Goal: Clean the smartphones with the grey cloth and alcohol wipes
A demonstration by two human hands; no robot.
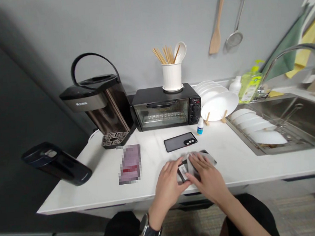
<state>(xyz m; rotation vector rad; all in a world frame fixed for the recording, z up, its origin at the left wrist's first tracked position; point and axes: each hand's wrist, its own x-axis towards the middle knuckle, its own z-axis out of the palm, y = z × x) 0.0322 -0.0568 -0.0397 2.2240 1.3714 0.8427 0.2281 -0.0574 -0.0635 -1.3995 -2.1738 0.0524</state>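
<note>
On the white counter, a dark flat phone-like item with a white label (183,170) lies between my two hands. My left hand (167,182) grips it at its left side, thumb at the near edge and fingers at the far edge. My right hand (209,176) presses a crumpled grey cloth (191,164) on it, thumb close to the left thumb. Part of the cloth and a dark corner show beyond the right fingers; the rest is hidden. Just behind lies a dark-rimmed phone case (178,142). Close to the case stands a small white bottle with a blue label (200,127).
A purple pixelated patch (131,163) and a dark tumbler (58,164) are at left. Behind stand a water dispenser (103,104) and a toaster oven (163,108) topped by a utensil holder (172,75). Plates (219,106) and a sink (249,142) are at right.
</note>
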